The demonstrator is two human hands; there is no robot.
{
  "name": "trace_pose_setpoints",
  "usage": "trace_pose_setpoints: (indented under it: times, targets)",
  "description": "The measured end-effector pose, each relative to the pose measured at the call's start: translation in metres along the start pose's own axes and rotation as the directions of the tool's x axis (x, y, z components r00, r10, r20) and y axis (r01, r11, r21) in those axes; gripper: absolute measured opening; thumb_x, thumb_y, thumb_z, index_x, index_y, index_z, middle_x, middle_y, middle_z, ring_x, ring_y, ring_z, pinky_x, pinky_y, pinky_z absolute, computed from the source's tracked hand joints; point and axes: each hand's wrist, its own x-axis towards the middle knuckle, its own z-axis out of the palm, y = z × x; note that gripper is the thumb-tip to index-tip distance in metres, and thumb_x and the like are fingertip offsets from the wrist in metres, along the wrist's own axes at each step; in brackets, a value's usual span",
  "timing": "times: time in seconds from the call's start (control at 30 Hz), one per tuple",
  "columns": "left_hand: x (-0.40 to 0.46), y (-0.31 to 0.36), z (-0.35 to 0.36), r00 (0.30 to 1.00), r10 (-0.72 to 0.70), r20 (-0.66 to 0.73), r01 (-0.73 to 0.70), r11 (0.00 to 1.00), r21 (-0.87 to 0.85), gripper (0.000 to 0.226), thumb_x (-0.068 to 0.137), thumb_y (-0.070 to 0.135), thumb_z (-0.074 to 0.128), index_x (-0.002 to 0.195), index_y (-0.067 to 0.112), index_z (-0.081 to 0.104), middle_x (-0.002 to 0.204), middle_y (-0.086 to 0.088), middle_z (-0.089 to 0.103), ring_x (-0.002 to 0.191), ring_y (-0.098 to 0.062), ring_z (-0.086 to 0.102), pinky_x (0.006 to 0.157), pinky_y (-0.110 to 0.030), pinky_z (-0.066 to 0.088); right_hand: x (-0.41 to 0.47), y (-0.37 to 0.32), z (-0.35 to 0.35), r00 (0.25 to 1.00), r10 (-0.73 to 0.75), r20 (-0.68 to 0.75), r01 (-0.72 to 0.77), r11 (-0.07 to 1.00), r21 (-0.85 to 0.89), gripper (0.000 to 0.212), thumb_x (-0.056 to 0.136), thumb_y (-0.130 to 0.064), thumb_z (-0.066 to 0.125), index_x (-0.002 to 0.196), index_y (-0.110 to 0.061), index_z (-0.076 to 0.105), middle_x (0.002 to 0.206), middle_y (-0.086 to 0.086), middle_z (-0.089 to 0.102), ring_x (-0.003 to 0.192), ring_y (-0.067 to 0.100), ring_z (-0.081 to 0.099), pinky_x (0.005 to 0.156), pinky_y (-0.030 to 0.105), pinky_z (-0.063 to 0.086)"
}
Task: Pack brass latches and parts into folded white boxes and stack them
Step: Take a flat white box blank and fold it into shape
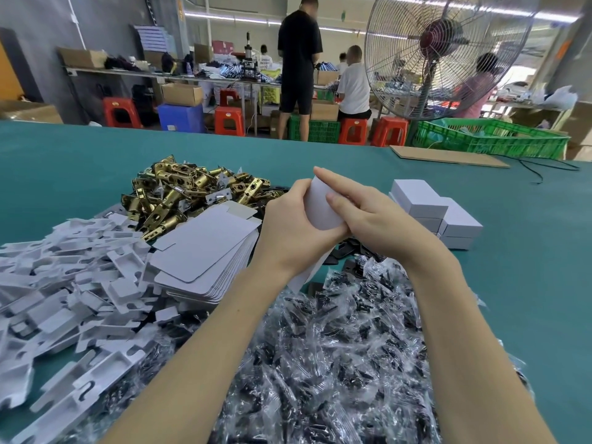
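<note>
Head view: both hands hold blank white card.

Table – teal. Latches – brass-gold. Flat boxes, folded boxes, inserts white. Bags clear, contents black. Stools red; crates green.

green table, brass latches, flat box blanks, folded white boxes

Factory packing floor: workbenches, crates, workers.
</note>
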Motion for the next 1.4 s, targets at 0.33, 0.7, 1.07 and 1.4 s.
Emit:
trace_pose_setpoints:
  times: [0.33,0.7,1.07,1.4]
  targets:
    - [0.002,-0.007,-0.002,0.964,-0.1,0.247,0.066,0.988,0.141,0.09,0.07,0.06,0.083,0.144,0.031,0.039,0.135,0.012,0.055,0.115,-0.008,0.054,0.089,-0.03,0.047,0.002,0.019,-0.01,0.969,0.078,-0.235,-0.08,0.997,0.003,0.042,0.11,-0.038,0.039,0.151,-0.043,0.043,0.153,-0.014,0.046,0.131,0.004,0.043,0.102,0.027,0.033]
    - [0.004,-0.022,-0.001,0.927,-0.296,0.231,0.339,0.925,-0.174,0.053,0.073,0.038,0.089,0.117,0.03,0.062,0.113,0.011,0.068,0.101,-0.007,0.067,0.081,-0.028,0.057,-0.008,0.061,-0.016,0.855,0.311,-0.415,-0.201,0.936,0.288,0.03,0.106,-0.036,0.043,0.101,-0.037,0.072,0.113,-0.017,0.06,0.093,0.015,0.068,0.07,0.035,0.061]
    - [-0.001,-0.022,0.014,0.892,-0.409,0.19,0.451,0.785,-0.426,0.044,0.087,0.04,0.078,0.118,0.038,0.046,0.105,0.016,0.07,0.086,0.011,0.066,0.077,-0.021,0.058,-0.005,0.043,0.004,0.968,0.168,0.184,-0.245,0.779,0.578,0.046,0.094,-0.021,0.072,0.135,-0.021,0.051,0.122,0.01,0.071,0.095,0.025,0.075,0.077,0.026,0.059]
    - [-0.013,-0.036,0.026,0.779,-0.515,0.358,0.619,0.542,-0.568,0.032,0.096,0.03,0.068,0.119,0.01,0.056,0.121,-0.012,0.067,0.107,-0.027,0.071,0.081,-0.039,0.063,-0.004,0.056,0.012,0.953,0.299,0.041,-0.298,0.907,0.299,0.038,0.091,-0.042,0.073,0.126,-0.033,0.061,0.108,-0.001,0.073,0.083,0.008,0.071,0.062,0.02,0.053]
